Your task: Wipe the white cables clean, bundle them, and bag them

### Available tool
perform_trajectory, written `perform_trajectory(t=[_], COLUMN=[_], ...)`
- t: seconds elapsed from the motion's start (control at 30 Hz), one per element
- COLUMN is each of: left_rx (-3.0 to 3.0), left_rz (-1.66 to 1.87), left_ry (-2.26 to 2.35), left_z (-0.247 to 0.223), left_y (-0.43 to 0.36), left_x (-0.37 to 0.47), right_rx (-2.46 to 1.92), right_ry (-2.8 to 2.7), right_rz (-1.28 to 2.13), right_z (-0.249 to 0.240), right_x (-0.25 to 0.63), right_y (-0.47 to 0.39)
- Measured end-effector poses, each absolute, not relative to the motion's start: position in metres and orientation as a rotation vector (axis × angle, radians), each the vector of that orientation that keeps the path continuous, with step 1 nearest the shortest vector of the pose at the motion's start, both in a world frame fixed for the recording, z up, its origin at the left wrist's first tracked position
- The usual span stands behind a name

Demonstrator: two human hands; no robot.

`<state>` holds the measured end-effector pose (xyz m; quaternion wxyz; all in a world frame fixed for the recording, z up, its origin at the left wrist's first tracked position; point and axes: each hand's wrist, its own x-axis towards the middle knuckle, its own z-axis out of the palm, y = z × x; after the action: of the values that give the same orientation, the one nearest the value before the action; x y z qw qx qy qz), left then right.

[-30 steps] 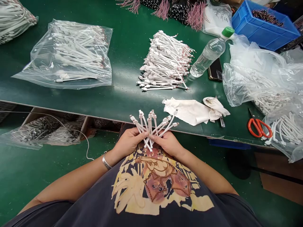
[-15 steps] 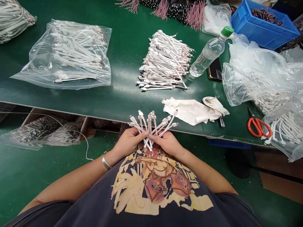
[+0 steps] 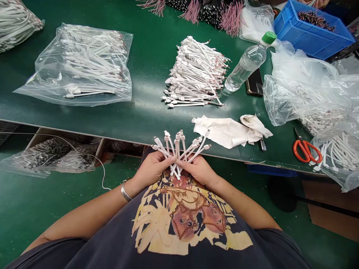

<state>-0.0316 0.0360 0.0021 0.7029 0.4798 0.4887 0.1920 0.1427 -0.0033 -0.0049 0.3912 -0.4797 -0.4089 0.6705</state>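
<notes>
My left hand (image 3: 151,169) and my right hand (image 3: 199,170) meet just in front of my chest, below the table's near edge. Together they grip a fanned bunch of short white cables (image 3: 181,148) whose connector ends spread upward and outward. The lower ends of the cables cross between my fingertips. On the green table (image 3: 146,112) beyond lies a large loose pile of the same white cables (image 3: 196,73).
A clear bag of cables (image 3: 84,63) lies at left, more bags (image 3: 305,97) at right. A white cloth (image 3: 231,130), a water bottle (image 3: 246,63), a phone (image 3: 254,83), orange scissors (image 3: 307,150) and a blue bin (image 3: 311,31) sit on the right side.
</notes>
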Motion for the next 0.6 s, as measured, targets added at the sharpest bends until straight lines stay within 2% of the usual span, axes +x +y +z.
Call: perform_trajectory(t=[0.2,0.47,0.6], left_rx=[1.047,1.036,1.069], left_rz=[0.457,0.469,0.475], left_ry=[1.068,1.041,1.020], left_z=[0.0005,0.0065,0.0042], left_y=[0.0351,0.0347,0.0348], left_x=[-0.0322,-0.0285,-0.0284], right_rx=[-1.206,-0.987,-1.043], right_ry=[-1.043,-0.962,-0.842], right_rz=[1.723,1.982,1.992], right_z=[-0.0045,-0.0009,-0.0015], right_x=[0.1424,0.1373,0.1356], right_y=[-0.0033,0.0002,-0.0005])
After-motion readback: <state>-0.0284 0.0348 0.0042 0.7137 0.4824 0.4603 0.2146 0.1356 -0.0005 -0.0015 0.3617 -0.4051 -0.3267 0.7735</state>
